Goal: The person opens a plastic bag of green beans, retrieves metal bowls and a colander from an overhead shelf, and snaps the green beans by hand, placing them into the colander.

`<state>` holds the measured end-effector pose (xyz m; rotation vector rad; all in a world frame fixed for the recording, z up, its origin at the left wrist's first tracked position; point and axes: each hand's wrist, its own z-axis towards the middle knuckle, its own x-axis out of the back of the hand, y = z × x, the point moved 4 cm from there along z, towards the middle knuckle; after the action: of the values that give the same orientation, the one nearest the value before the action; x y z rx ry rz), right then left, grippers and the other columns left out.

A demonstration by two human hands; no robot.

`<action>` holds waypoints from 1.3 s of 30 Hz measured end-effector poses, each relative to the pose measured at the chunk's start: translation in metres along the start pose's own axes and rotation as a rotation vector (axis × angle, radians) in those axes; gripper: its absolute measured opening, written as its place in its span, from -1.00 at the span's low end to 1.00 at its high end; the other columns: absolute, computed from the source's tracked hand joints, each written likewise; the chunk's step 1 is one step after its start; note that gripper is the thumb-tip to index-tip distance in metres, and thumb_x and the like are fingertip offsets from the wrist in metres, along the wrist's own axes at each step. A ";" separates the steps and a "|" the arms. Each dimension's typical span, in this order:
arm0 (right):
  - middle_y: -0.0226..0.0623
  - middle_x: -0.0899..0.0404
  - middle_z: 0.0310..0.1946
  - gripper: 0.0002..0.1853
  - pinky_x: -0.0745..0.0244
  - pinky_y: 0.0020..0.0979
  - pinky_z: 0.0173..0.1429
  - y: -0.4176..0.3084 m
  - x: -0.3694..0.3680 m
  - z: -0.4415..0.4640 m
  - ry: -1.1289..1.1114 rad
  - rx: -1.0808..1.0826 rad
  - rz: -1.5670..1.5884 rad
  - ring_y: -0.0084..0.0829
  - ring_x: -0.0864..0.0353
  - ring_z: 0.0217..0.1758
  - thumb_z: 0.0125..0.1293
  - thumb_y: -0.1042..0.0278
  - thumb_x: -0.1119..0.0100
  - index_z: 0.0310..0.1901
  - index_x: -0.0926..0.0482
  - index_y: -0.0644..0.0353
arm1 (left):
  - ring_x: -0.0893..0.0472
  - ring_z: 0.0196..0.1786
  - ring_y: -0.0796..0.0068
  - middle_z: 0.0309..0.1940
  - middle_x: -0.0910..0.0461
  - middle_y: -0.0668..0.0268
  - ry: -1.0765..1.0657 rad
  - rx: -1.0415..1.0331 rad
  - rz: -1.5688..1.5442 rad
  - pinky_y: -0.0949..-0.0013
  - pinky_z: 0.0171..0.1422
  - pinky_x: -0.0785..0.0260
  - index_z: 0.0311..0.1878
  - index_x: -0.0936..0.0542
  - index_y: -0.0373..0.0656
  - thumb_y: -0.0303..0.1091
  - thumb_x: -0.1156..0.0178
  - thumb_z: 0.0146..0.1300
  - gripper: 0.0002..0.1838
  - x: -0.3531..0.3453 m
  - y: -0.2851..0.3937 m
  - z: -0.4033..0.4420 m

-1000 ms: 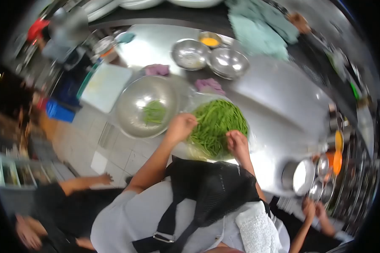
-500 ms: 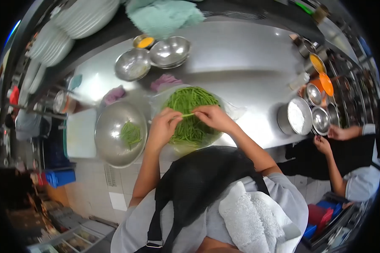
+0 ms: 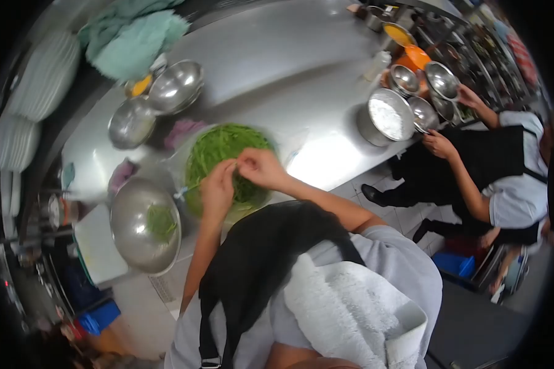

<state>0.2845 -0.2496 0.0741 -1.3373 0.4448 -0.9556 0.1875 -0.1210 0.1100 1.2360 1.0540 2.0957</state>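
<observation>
A heap of long green beans (image 3: 228, 140) lies in front of me in a clear plastic bag. Over it, my left hand (image 3: 218, 187) is closed in a pinch, and a thin green bean (image 3: 194, 186) pokes out on its left side. The fingertips of my right hand (image 3: 261, 168) are pinched together right against the left fingers, at what looks like the bean's other end; the fingers cover most of it. To the left, a large steel bowl (image 3: 129, 230) holds a small pile of bean pieces (image 3: 160, 223).
Two steel bowls (image 3: 131, 123) and purple cloths (image 3: 181, 132) are beyond the beans. A white cutting board (image 3: 98, 246) sits at left. On the right stands a pot of white contents (image 3: 390, 115); a co-worker's hand (image 3: 441, 146) is near smaller bowls. Stacked plates (image 3: 46, 74) are far left.
The view has turned, shifting the counter's things left. My hands, earlier apart with the bean stretched between them, are now together. The co-worker's hands have moved up to the bowls.
</observation>
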 end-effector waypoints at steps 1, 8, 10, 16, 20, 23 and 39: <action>-0.29 -0.67 -0.48 -0.86 -0.53 -0.44 -0.29 0.000 -0.003 0.000 0.009 -0.037 0.042 -0.59 -0.60 -0.42 0.27 0.41 -0.27 -0.21 -0.67 0.29 | -0.77 -0.15 0.22 -0.19 -0.76 0.10 0.023 0.024 0.027 0.27 -0.04 -0.56 -0.03 -0.71 -0.22 -0.43 -0.20 0.46 -0.84 -0.001 -0.005 -0.003; -0.51 -0.38 -0.57 -0.79 -0.14 -0.54 -0.48 0.031 0.002 0.009 -0.097 -0.472 0.950 -0.68 -0.23 -0.55 0.52 0.32 0.05 -0.22 -0.55 0.18 | -0.69 0.17 0.14 0.07 -0.67 0.02 0.122 0.259 -0.773 0.23 0.35 -0.48 0.13 -0.50 -0.32 -0.36 -0.05 0.61 -0.78 0.014 -0.032 -0.007; -0.51 -0.32 -0.59 -0.79 -0.11 -0.54 -0.49 0.033 -0.001 0.007 -0.146 -0.490 1.072 -0.68 -0.18 -0.55 0.54 0.30 0.08 -0.21 -0.52 0.18 | -0.63 0.26 0.00 0.19 -0.58 -0.10 0.191 0.405 -1.097 0.07 0.43 -0.47 0.14 -0.43 -0.28 -0.32 -0.02 0.63 -0.77 0.018 -0.043 -0.009; -0.46 -0.48 -0.46 -0.70 -0.23 -0.58 -0.44 0.017 -0.034 -0.011 -0.404 -0.615 0.817 -0.67 -0.30 -0.51 0.61 0.26 0.10 -0.01 -0.60 0.27 | -0.63 0.25 0.03 0.19 -0.57 -0.13 0.181 0.395 -1.102 0.14 0.37 -0.48 0.15 -0.40 -0.26 -0.28 -0.06 0.61 -0.74 0.015 -0.043 -0.016; -0.52 -0.50 -0.44 -0.71 -0.21 -0.62 -0.42 0.013 -0.052 -0.026 -0.654 -0.557 0.800 -0.73 -0.30 -0.49 0.60 0.28 0.07 0.02 -0.63 0.24 | -0.64 0.24 0.04 0.18 -0.57 -0.11 0.191 0.396 -1.040 0.14 0.36 -0.48 0.16 -0.39 -0.25 -0.25 -0.07 0.61 -0.73 0.012 -0.046 -0.024; -0.60 -0.49 -0.44 -0.75 -0.18 -0.66 -0.42 0.010 -0.053 -0.026 -0.703 -0.488 0.644 -0.77 -0.29 -0.49 0.58 0.31 0.04 -0.01 -0.65 0.19 | -0.64 0.23 0.05 0.17 -0.58 -0.09 0.176 0.381 -1.006 0.14 0.35 -0.49 0.17 -0.38 -0.24 -0.23 -0.07 0.61 -0.71 0.014 -0.049 -0.032; -0.54 -0.41 -0.51 -0.84 -0.17 -0.55 -0.43 0.034 -0.067 -0.037 -0.626 -0.703 0.879 -0.68 -0.23 -0.54 0.48 0.42 -0.03 -0.09 -0.61 0.25 | -0.19 -0.53 0.63 -0.55 -0.19 0.50 0.128 0.409 -1.332 0.43 -0.39 -0.17 -0.11 -0.43 -0.12 -0.32 -0.09 0.56 -0.89 0.012 -0.048 -0.040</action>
<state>0.2293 -0.2214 0.0180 -1.7202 0.8125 0.3981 0.1482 -0.0992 0.0658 0.2605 1.7316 0.9286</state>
